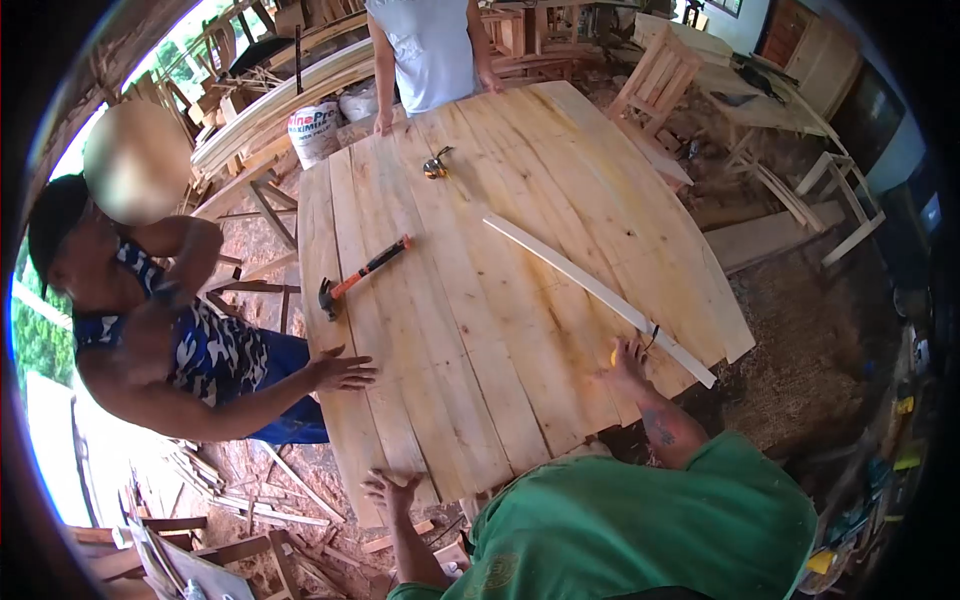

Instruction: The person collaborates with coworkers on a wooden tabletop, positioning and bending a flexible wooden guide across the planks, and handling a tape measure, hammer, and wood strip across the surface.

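A broad panel of joined wooden planks [450,330] lies before me. My left hand [392,495] rests at its near left edge, fingers spread and holding nothing. On the near right part, my right hand [627,362] is closed, with a small yellow bit showing at its fingers; what it is I cannot make out. Just beyond that hand a long pale wooden strip [590,285] lies diagonally, with a small dark thing [654,337] against it. A claw hammer [362,279] with an orange and black handle lies on the left planks. Farther off sits a tape measure [434,168].
At the left stands a person in a camouflage top [220,350], one hand [345,370] over the panel. Another person in a pale shirt [432,55] stands at the far edge. Stacked boards [290,95], a white sack [315,133] and scrap wood [255,510] surround the panel.
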`<act>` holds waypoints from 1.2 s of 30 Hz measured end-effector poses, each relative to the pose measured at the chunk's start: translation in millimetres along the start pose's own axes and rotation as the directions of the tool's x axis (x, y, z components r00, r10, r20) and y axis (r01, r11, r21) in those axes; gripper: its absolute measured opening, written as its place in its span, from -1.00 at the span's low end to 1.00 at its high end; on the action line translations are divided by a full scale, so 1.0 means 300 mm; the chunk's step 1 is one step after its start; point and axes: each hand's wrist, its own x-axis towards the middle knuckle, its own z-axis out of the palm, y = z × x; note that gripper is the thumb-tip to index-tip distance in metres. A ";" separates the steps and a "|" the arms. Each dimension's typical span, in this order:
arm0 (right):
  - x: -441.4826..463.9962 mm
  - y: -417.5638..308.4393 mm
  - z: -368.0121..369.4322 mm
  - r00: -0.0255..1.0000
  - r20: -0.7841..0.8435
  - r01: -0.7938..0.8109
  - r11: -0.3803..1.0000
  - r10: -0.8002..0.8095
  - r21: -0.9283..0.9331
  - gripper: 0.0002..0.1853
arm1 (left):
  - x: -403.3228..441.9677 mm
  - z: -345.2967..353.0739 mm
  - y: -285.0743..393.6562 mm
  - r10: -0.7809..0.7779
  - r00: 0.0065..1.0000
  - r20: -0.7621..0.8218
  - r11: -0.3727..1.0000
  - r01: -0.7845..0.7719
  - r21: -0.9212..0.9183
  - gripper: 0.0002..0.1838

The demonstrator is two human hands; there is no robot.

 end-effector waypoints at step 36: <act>0.009 -0.020 0.043 0.989 0.054 -0.140 0.990 0.140 0.001 0.17 | 0.048 -0.042 0.161 -0.355 0.916 0.185 0.932 0.332 0.147 0.70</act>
